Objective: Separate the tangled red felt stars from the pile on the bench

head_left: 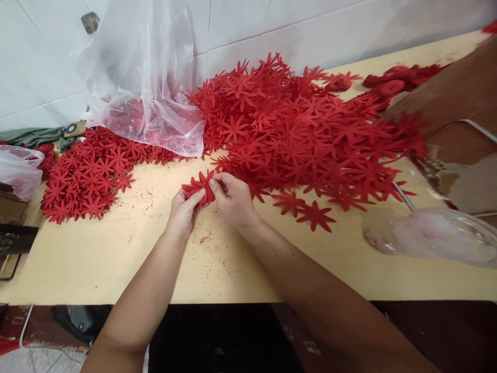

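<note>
Above the middle of the pale table (155,269), both hands hold a small bunch of red flower-shaped cutouts (202,182). My left hand (183,211) is closed round its lower left side, the thumb lying across it. With thumb and fingers pinched, my right hand (232,197) grips its right edge. Behind and to the right spreads a large heap of the same red cutouts (287,124). A lower pile of red cutouts (85,181) lies to the left. One single cutout (316,215) rests flat at the front of the big heap.
A clear plastic bag (143,103) stands against the tiled wall, partly over the left pile. On the right are a clear plastic container (435,235) with a thin rod and a brown cardboard box (458,119). Red scraps dot the tabletop. Another plastic bag (19,168) sits far left.
</note>
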